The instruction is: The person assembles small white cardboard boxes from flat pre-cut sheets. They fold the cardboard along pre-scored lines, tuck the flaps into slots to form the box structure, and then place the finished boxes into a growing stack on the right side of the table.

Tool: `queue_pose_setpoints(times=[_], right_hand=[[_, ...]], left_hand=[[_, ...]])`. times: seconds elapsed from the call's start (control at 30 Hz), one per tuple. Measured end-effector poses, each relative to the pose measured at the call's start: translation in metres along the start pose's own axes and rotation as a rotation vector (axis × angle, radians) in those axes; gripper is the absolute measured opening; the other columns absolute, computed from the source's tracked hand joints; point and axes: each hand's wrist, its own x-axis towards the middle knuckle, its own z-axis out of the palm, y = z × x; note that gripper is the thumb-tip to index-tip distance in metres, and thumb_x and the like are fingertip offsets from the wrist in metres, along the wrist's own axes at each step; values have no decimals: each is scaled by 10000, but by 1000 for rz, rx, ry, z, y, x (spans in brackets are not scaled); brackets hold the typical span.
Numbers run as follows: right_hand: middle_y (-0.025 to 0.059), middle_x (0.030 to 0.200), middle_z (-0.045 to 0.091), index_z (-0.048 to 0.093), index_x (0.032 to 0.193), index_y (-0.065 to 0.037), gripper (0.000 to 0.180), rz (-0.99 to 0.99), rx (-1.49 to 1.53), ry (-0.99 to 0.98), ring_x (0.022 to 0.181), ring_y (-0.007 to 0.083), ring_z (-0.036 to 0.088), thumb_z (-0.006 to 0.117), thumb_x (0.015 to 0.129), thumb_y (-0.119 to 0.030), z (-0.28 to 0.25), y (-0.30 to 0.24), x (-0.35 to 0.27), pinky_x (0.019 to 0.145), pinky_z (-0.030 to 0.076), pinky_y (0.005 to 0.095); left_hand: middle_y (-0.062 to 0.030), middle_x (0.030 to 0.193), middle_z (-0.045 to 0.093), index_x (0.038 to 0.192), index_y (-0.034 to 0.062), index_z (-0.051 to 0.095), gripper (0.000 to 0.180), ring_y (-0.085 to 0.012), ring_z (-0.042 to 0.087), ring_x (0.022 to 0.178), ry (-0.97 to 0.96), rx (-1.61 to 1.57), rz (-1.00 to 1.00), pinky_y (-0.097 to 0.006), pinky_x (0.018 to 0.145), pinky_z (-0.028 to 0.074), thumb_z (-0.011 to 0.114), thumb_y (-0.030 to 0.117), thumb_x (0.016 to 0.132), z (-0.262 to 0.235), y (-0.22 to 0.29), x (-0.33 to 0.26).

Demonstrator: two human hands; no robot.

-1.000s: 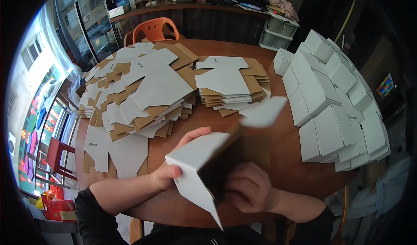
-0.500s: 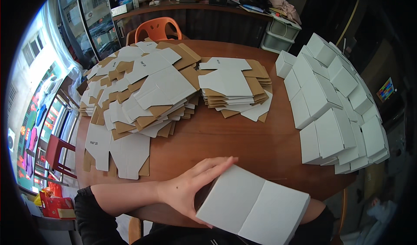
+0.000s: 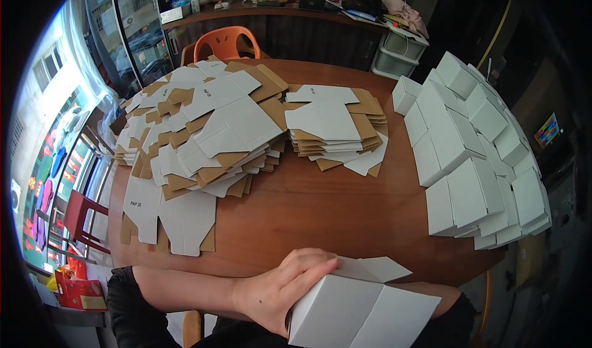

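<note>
White box (image 3: 361,308) now sits squared up at the near bench (image 3: 320,206) edge, flaps (image 3: 376,268) still open on top; a second ago it was a half-folded sheet held up on end. So the body looks formed, with the flaps left to close. My left hand (image 3: 280,289) lies spread flat on its left face. Right hand is hidden behind the box, can't tell its grip. Flat blanks (image 3: 216,132) piled ahead-left, second stack (image 3: 333,129) centre, finished boxes (image 3: 475,157) right. Nothing blocks the reach.
</note>
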Motion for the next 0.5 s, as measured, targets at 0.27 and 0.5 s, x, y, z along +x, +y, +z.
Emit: queue_pose_setpoints(times=[0.27,0.5], right_hand=[[90,1067,629,678,1082,-98,330,16,9,12,1018,288,616,764,776,-186,-1,1,-1,866,497,439],[88,1071,630,678,1084,-101,331,20,16,21,1022,287,615,764,777,-189,0,2,-4,872,494,442]], left_hand=[[-314,1417,371,1519,-136,132,1217,-431,448,1271,37,-38,10,-511,1037,399,836,438,710,0,-8,-1],[-321,1475,325,1547,-93,62,1328,-429,384,1342,-55,-244,-89,-491,1098,342,886,437,650,-12,-11,4]])
